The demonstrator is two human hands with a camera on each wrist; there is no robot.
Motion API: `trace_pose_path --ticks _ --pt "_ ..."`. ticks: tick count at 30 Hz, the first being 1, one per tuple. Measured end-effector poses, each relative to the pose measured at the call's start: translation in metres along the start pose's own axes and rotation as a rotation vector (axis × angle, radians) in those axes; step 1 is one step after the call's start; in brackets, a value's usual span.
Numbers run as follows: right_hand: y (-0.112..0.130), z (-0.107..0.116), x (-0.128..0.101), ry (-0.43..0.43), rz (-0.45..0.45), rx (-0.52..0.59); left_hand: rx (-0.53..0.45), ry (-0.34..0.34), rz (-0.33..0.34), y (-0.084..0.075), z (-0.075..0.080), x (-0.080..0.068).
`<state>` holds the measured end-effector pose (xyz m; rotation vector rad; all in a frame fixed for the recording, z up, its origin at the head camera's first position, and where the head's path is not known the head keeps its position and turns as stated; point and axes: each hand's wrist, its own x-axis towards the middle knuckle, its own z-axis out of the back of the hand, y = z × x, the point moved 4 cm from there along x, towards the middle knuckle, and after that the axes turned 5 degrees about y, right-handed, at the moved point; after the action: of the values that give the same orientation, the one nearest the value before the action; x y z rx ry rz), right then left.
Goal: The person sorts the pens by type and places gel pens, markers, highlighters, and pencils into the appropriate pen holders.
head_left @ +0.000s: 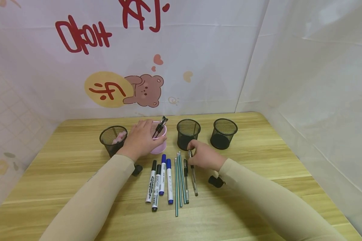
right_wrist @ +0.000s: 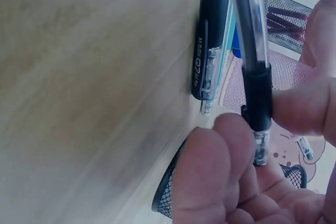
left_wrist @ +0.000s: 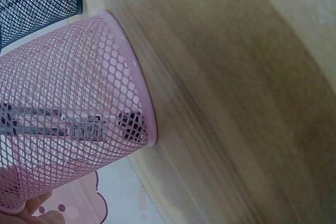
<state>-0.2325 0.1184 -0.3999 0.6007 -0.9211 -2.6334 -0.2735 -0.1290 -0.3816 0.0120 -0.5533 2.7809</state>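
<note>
My left hand (head_left: 141,139) grips the rim of a pink mesh pen cup (head_left: 159,149), fingers over its far side. Two clear gel pens with black caps (head_left: 160,128) lean inside that cup; their lower ends show through the mesh in the left wrist view. My right hand (head_left: 205,155) pinches another gel pen (right_wrist: 257,95) by its black cap between thumb and fingers. The barrel of this pen slants down toward me over the table. Beside it a second black-capped gel pen (head_left: 186,180) lies on the wood.
Left of the pen lie green-striped pencils (head_left: 176,190), two blue markers (head_left: 169,182) and two black markers (head_left: 151,182). A black mesh cup (head_left: 107,142) with pink items stands at the left. Two more black cups, one in the middle (head_left: 187,134), one right (head_left: 224,134), stand near the back.
</note>
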Motion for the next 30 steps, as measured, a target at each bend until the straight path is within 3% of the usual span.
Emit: trace_pose_path --ticks 6,18,30 --pt "0.002 0.003 -0.002 -0.017 0.032 0.067 0.002 0.001 0.0 0.0 0.0 0.0" --pt "0.012 0.013 -0.008 -0.104 0.12 0.063 -0.002 0.004 -0.003 0.0 0.0 0.0" --pt "0.022 0.02 -0.014 -0.179 0.196 0.19 0.008 -0.017 -0.006 0.0 -0.002 0.001"
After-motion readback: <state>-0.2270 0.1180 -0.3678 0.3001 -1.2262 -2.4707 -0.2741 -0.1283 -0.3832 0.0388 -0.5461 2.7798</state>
